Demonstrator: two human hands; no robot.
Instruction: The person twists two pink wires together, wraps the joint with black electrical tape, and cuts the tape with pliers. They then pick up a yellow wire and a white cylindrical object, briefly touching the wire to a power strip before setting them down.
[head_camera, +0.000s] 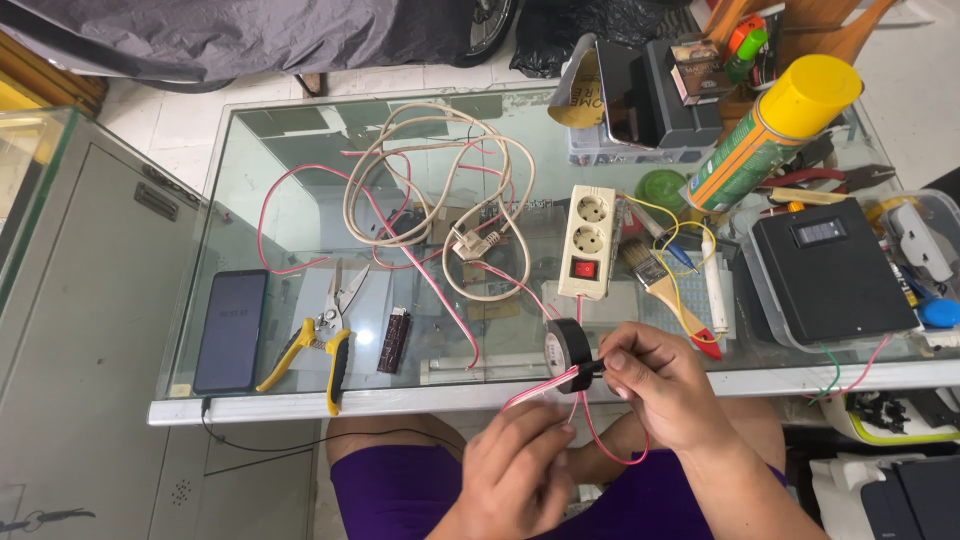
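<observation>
The right hand (655, 385) pinches the tape roll (568, 353) at its fingers' ten o'clock; the left hand (520, 470), fingers closed, grips the red-white wire (540, 392) at its one o'clock.

The left hand (520, 465) covers where it grips the pink wire (545, 390).

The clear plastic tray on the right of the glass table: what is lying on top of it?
A black box with a small display covers the clear plastic tray. The tray's contents beneath it cannot be seen.
</observation>
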